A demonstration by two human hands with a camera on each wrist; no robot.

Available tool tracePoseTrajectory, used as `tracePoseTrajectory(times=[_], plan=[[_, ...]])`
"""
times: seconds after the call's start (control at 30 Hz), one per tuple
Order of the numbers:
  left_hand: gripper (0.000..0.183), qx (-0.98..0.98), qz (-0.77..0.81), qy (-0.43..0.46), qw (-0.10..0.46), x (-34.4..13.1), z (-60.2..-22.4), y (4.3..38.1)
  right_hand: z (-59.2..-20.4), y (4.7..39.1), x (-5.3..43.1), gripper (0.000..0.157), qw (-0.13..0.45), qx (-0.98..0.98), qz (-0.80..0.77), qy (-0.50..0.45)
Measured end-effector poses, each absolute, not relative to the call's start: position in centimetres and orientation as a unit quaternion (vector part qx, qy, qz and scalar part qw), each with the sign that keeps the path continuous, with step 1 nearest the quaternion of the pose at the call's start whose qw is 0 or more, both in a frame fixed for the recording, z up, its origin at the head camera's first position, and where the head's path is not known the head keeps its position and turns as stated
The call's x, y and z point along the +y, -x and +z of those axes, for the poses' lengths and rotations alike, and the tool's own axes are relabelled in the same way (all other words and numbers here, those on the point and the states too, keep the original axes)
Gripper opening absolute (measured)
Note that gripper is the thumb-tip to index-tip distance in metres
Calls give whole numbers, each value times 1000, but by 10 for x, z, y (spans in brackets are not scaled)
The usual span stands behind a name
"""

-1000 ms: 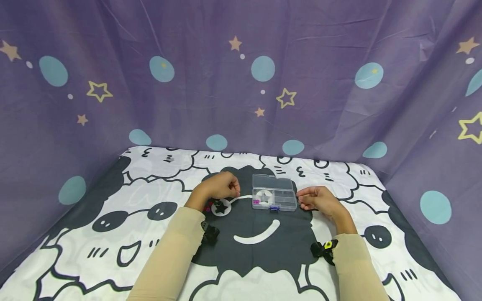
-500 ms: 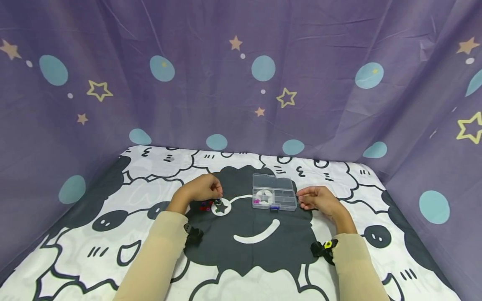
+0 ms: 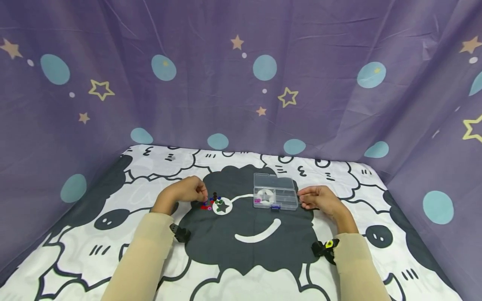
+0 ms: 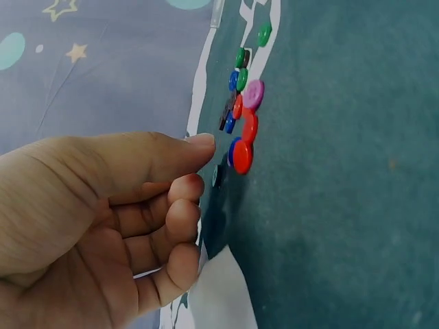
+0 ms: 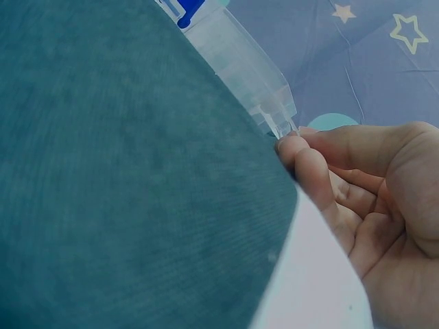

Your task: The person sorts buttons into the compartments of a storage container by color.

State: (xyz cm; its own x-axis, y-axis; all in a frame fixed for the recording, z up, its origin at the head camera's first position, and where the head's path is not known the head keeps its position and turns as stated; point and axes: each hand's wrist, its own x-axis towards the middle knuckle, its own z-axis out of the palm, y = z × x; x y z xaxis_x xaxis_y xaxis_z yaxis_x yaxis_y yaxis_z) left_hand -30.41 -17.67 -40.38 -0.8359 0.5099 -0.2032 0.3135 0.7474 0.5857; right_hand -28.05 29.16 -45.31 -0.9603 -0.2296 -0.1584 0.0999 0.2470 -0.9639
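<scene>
Box (image 3: 288, 202) lies just right of the head frame's centre, long axis left to right, lid (image 3: 265, 180) toward the top, latch (image 3: 275, 207) toward the bottom. Right hand (image 3: 323, 200) pinches its right end between thumb and fingertips. Left hand (image 3: 186, 190), beside buttons (image 4: 243, 157) left of centre, has curled fingers; thumb hides index, so I cannot tell whether they pinch anything.
</scene>
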Motion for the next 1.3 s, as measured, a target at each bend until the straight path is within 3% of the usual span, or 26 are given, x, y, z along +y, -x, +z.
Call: tracePoseTrajectory(times=[1.3], plan=[[6, 914, 273, -224, 201, -184, -409, 301, -451, 279, 291, 32, 138, 775, -616, 33]])
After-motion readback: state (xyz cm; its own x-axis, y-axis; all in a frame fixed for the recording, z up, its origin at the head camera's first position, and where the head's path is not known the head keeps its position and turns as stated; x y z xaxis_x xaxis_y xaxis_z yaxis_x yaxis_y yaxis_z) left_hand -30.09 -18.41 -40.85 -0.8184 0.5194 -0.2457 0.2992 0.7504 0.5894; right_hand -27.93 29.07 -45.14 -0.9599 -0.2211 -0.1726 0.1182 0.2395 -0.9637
